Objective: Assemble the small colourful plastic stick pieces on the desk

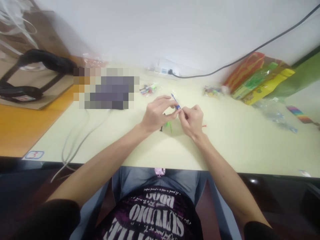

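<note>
Blue plastic shows between the fingertips: a small piece with a thin, pointed blue rod slanting up and left from it, in the gap between the two hands, over the table. The left hand holds the piece between thumb and fingers, the forefinger arched above. The right hand is curled, its thumb and bent forefinger pinched narrow on the piece's lower end; blur hides the exact grip. Just below the left hand, on the table, lie green parts and a black part; a red part pokes out just beside the right hand. Farther back are two small heaps of coloured bits, one left and one right, and near the wall a power strip with a dark cable running up to the right. Behind and left of the hands sits a dark, pixelated object, with pale cords trailing over the near edge. Far right stand a bottle and a yellow bag, with crumpled clear plastic in front. Far left, a black frame rests on cardboard.
</note>
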`<state>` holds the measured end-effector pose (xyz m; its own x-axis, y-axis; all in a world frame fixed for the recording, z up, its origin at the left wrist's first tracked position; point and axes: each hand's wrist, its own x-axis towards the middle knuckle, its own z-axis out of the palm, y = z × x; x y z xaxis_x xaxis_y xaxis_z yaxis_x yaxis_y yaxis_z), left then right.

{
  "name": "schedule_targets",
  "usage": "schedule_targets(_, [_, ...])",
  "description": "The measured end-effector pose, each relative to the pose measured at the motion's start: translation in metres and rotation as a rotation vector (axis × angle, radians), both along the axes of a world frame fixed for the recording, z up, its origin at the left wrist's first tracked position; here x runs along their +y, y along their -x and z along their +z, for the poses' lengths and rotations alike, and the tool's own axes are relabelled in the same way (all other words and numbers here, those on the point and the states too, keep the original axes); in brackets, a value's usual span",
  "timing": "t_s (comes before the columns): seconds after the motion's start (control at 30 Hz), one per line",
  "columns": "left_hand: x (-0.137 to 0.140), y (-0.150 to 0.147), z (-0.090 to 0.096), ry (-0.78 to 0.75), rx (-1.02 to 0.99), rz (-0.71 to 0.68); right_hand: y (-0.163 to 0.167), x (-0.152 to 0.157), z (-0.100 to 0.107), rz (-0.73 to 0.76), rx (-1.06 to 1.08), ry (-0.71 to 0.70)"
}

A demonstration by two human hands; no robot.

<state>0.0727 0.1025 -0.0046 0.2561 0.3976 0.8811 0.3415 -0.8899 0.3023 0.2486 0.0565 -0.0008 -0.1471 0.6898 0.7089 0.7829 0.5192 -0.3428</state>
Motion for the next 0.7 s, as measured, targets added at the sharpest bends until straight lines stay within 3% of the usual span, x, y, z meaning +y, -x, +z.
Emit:
schedule_targets(0.33, [-0.002,0.003,0.000,0.011,0.042,-0.035,-0.010,0.002,0.000,0.070,-0.106,0.026])
schedule_targets(0.53, [-0.005,0.013,-0.005,0.007,0.093,-0.036,-0.016,0.000,0.001,0.258,-0.002,0.216])
schedule_targets(0.7, [-0.003,0.011,-0.007,0.080,0.108,-0.088,-0.022,0.001,0.006,0.244,0.029,0.238])
